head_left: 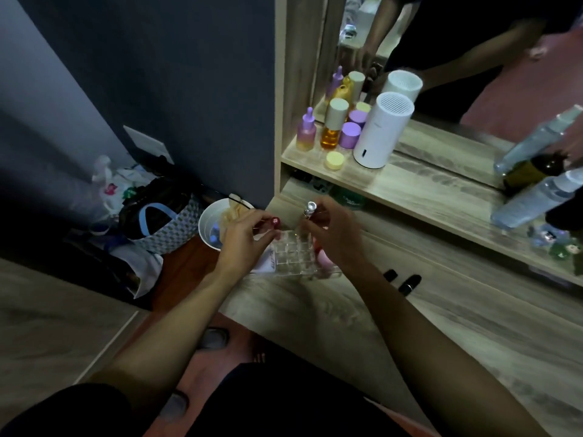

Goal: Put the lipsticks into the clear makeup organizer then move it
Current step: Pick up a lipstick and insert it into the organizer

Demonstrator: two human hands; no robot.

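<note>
A clear makeup organizer (291,253) with a grid of small cells stands on the wooden desk (362,313) near its left edge. My left hand (244,238) pinches a red-capped lipstick (275,221) just above the organizer's left side. Over its back right corner my right hand (331,234) holds a silver-capped lipstick (309,209) upright. Something pink (326,261) shows at the organizer's right side, partly hidden by my right hand. Two black lipsticks (390,275) (410,283) lie on the desk to the right of the organizer.
A shelf (410,181) behind holds purple and amber bottles (331,130), a yellow jar (335,160), a white cylinder device (381,130) and clear spray bottles (536,197) in front of a mirror. A white bin (214,225) and bags (157,222) sit on the floor left of the desk.
</note>
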